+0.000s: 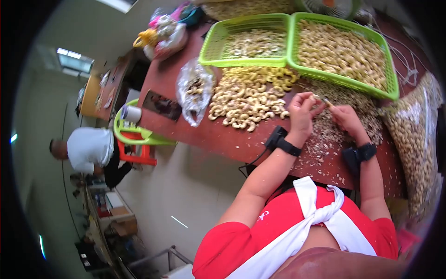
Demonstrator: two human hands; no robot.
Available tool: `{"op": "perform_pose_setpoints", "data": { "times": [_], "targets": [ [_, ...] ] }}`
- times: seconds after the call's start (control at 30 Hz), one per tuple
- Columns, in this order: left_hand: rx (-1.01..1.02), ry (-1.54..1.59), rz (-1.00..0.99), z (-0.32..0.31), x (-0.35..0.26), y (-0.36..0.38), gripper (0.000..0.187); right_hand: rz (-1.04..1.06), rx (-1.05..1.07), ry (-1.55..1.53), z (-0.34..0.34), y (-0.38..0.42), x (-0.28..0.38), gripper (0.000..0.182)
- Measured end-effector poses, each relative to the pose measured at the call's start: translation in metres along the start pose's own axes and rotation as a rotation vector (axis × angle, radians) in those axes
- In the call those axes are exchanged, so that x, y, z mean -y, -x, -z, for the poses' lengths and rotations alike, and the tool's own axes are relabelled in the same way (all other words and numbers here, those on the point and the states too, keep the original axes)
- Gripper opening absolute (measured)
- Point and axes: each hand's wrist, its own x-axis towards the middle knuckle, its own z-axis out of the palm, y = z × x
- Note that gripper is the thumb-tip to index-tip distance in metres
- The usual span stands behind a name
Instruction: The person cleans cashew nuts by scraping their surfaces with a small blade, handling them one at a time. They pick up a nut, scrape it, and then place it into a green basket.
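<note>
A head-worn view looks down on a red-brown table (209,135) covered in cashew nuts. At far left, away from the table, another person in a white shirt (88,149) bends over on the floor. Near the table's left edge lies a clear plastic bag (194,90), and beside it a loose pile of whole cashews (248,100). Behind the pile stand two green baskets, the left basket (246,61) part filled and the right basket (341,76) heaped with pale kernels.

In front of the pile, the left hand (302,111) is closed, its fingers pinching a single cashew (320,98) just above the table. Touching it from the right, the right hand (346,118) grips a small tool (329,102), too small to make out clearly, with its tip at the nut. Both wrists wear black bands. Flakes of skin (325,144) litter the table below the hands.

The step in hand looks like peeling or scraping this one kernel. The next move likely calls for a steady pinch and a light, careful stroke, so the kernel does not break.
</note>
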Motion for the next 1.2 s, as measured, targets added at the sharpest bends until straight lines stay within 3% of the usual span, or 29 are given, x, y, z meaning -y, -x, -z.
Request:
{"op": "perform_pose_setpoints", "data": {
  "times": [0.33, 0.5, 0.6, 0.67, 1.2],
  "targets": [
    [-0.04, -0.09, -0.09, 0.0, -0.011, 0.006, 0.012, 0.016, -0.027, 0.093, 0.016, -0.018, -0.03, 0.033],
    [-0.056, -0.188, -0.158, 0.003, -0.004, 0.001, 0.012, 0.017, 0.015, -0.014, 0.022, -0.026, -0.035, 0.03],
    [-0.026, -0.175, -0.161, 0.005, -0.002, -0.002, 0.012, -0.006, 0.022, -0.106, 0.02, -0.029, -0.037, 0.03],
    [-0.042, -0.168, -0.166, 0.003, -0.005, 0.002, 0.011, 0.015, -0.097, -0.129, 0.012, -0.024, -0.031, 0.029],
    [-0.031, -0.201, -0.174, 0.005, 0.004, -0.003, 0.005, 0.04, -0.057, -0.014, 0.018, -0.027, -0.035, 0.03]
  ]
}}
